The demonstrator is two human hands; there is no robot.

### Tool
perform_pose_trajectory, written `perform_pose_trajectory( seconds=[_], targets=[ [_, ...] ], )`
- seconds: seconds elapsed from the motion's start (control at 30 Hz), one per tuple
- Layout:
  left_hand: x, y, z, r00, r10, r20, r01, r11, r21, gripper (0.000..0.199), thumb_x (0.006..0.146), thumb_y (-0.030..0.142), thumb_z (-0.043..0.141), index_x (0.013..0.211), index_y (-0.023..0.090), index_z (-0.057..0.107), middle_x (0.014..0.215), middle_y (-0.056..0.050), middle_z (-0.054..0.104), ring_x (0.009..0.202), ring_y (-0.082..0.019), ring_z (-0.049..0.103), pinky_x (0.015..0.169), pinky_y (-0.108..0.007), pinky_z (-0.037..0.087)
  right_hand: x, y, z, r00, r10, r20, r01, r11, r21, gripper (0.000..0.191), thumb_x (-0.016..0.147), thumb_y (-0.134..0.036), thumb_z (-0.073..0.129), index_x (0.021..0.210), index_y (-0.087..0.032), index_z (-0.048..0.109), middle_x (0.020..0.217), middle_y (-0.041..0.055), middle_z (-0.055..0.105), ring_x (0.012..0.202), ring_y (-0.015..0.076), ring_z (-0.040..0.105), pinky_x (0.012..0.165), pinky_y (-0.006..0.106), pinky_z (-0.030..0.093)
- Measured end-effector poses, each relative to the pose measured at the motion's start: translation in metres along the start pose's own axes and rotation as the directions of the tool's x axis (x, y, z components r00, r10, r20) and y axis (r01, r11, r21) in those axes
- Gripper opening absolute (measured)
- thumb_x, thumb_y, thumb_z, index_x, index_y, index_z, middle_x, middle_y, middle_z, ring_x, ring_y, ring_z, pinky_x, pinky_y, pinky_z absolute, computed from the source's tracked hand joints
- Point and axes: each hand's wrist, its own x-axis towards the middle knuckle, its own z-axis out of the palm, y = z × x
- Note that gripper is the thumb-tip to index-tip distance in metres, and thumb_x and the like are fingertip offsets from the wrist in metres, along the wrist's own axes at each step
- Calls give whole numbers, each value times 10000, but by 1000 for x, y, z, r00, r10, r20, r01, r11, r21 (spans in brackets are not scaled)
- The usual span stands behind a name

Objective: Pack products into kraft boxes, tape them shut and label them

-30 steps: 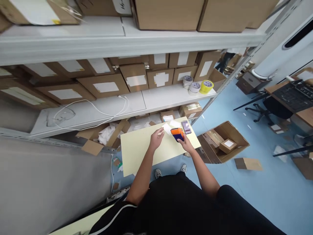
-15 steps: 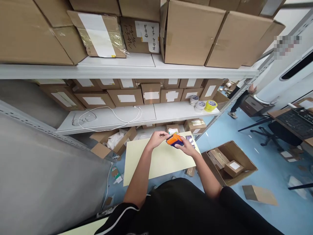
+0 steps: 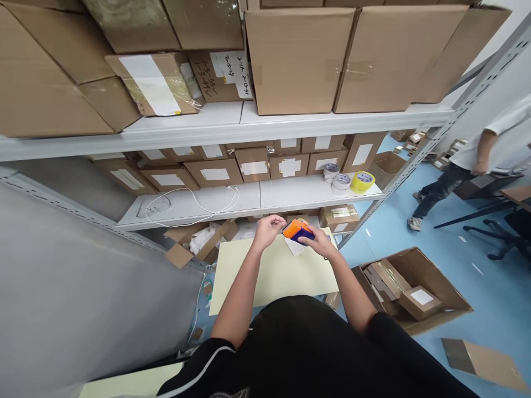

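My right hand (image 3: pixel 318 242) is wrapped round the lower right side of an orange and dark purple box (image 3: pixel 297 230), held above a pale yellow board (image 3: pixel 271 276). At the box's left end is my left hand (image 3: pixel 267 231), its thumb and forefinger pinched together; anything between them is too small to make out. A white sheet (image 3: pixel 293 246) lies on the board beneath the box. The phone behind my right hand is mostly hidden.
Shelves (image 3: pixel 290 190) ahead hold cartons, tape rolls (image 3: pixel 341 181) and a white cable (image 3: pixel 194 202). An open carton (image 3: pixel 452 301) stands on the floor at right, another (image 3: pixel 180 255) left of the board. Farther right a person (image 3: pixel 477 155) is walking.
The view has shifted and turned slightly. The white sheet now shows under the box, and the phone is more hidden. More of the person at right has come into view.
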Motion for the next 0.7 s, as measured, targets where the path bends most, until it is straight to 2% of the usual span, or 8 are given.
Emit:
perform_pose_trajectory(
  seconds=[0.1, 0.17, 0.27, 0.4, 0.5, 0.57, 0.6, 0.7],
  targets=[
    [0, 14, 14, 994, 55, -99, -37, 985, 166, 121, 842, 268, 675, 807, 195, 766, 784, -30, 768, 725, -183, 692, 734, -310, 564, 7, 9, -9, 1000, -13, 10, 13, 1000, 3, 452, 898, -574, 724, 1181, -222, 712, 1022, 54, 740, 911, 262, 662, 825, 363, 500],
    [-1, 23, 23, 977, 158, -143, -110, 949, 294, 130, 871, 212, 650, 814, 207, 767, 820, -33, 780, 769, -195, 705, 782, -324, 570, 12, 14, -16, 1000, -22, 6, 21, 1000, 13, 436, 897, -581, 719, 1141, -220, 716, 993, 50, 738, 892, 258, 661, 803, 355, 498],
    [0, 33, 33, 921, 350, -172, -238, 854, 462, 173, 915, 160, 622, 822, 220, 755, 871, -50, 786, 864, -216, 719, 864, -349, 568, 19, 22, -28, 999, -49, 10, 49, 998, 30, 440, 886, -586, 719, 1122, -215, 717, 970, 48, 736, 874, 253, 659, 790, 350, 498],
    [2, 39, 31, 840, 480, -255, -266, 773, 576, 186, 971, 182, 601, 883, 224, 759, 894, -66, 779, 879, -224, 721, 882, -365, 573, 20, 41, -43, 998, -58, 26, 57, 998, 28, 458, 870, -610, 722, 1109, -219, 715, 952, 42, 740, 854, 248, 665, 778, 346, 503],
    [0, 44, 30, 841, 505, -193, -300, 733, 611, 171, 997, 239, 609, 979, 237, 779, 935, -68, 788, 916, -231, 736, 910, -367, 585, 20, 55, -46, 1000, -12, -3, 12, 1000, 26, 466, 875, -646, 690, 1058, -217, 704, 892, 39, 730, 811, 249, 666, 745, 348, 513],
    [-6, 49, 36, 851, 502, -155, -294, 700, 651, 236, 1007, 306, 620, 1187, 244, 759, 1118, -102, 786, 1031, -255, 741, 961, -386, 587, 25, 60, -45, 998, 2, -57, -2, 1000, 4, 479, 889, -657, 658, 1076, -218, 693, 918, 55, 737, 831, 263, 676, 771, 367, 527],
    [-11, 52, 40, 852, 492, -179, -258, 693, 673, 345, 1004, 354, 632, 1322, 244, 706, 1286, -132, 739, 1115, -278, 728, 974, -400, 589, 29, 63, -45, 995, 7, -98, -9, 1000, -22, 493, 896, -662, 643, 1101, -216, 687, 951, 71, 744, 862, 276, 683, 799, 383, 534],
    [-26, 61, 46, 807, 440, -393, -72, 734, 675, 727, 970, 517, 660, 1613, 267, 430, 1723, -183, 296, 1309, -356, 645, 941, -434, 616, 50, 71, -50, 977, 27, -210, -53, 991, -122, 552, 911, -668, 595, 1190, -197, 664, 1070, 128, 752, 980, 327, 691, 890, 442, 540]
  ],
)
